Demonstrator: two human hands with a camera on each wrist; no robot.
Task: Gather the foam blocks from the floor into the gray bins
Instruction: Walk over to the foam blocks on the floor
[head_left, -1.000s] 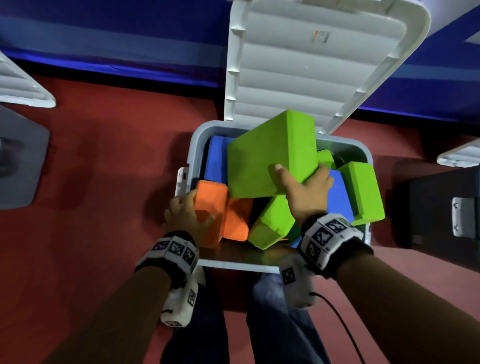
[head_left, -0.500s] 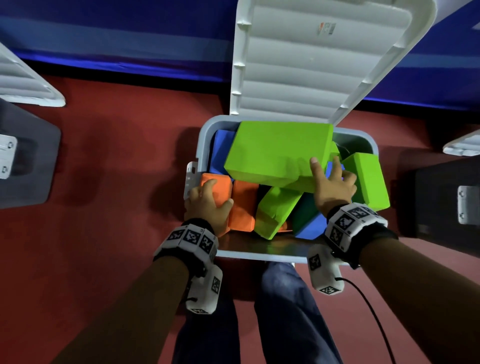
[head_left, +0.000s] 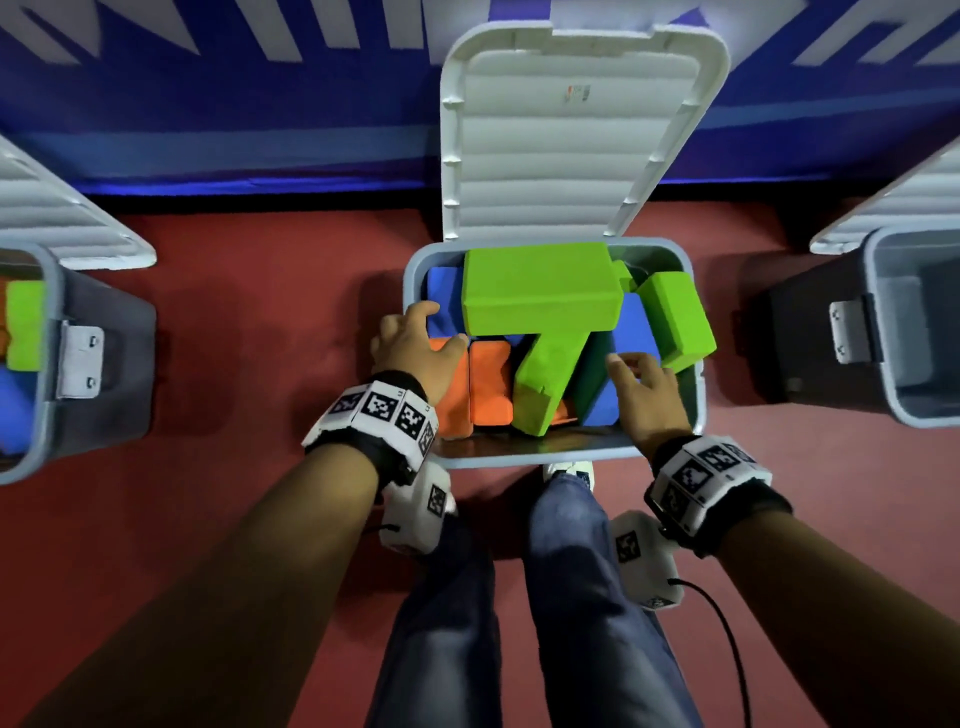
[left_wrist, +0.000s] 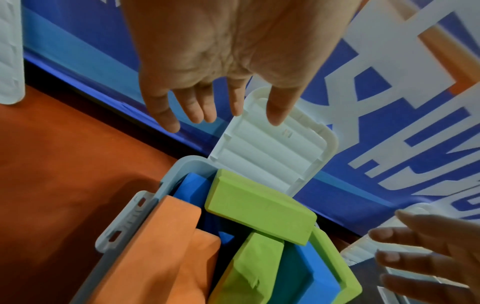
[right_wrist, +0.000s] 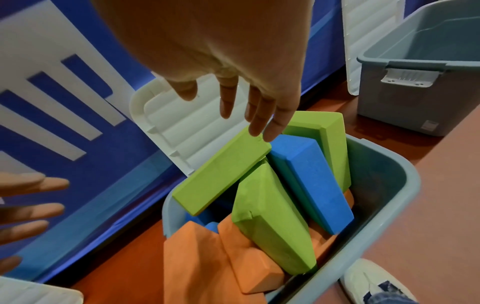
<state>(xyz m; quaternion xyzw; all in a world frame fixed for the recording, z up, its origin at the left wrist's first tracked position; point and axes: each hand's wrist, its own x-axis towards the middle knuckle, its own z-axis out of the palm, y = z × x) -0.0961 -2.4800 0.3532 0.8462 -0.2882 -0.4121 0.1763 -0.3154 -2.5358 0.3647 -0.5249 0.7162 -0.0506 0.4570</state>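
The middle bin (head_left: 696, 415) stands open before the person, its white lid (head_left: 566, 145) propped upright against the blue wall beyond both hands. The left hand (head_left: 415, 348) is spread above the near left corner of the bin, fingers relaxed and apart, holding nothing; the left wrist view shows clear air between the palm and the orange block (head_left: 488, 384) directly beneath it. The right hand (head_left: 644, 384) is likewise spread and empty, above the near right side, over the blue block (head_left: 631, 327); in the right wrist view its fingertips (right_wrist: 270, 125) appear at the corner of the large green block (head_left: 540, 291), though contact cannot be confirmed. That green block lies flat across the top of the heap, just beyond both hands, bridging a second green block (head_left: 545, 379) that leans on end below it and a third (head_left: 675, 317) tilted against the far right wall. It rides above the rim, evidently because the blocks under it are jumbled rather than stacked. Judgement: the blocks here are delivered, and both hands are free. The load sits too high for the lid to close without repacking. Another bin (head_left: 893, 332) outward of the right hand appears empty; one (head_left: 52, 312) outward of the left hand holds blocks.
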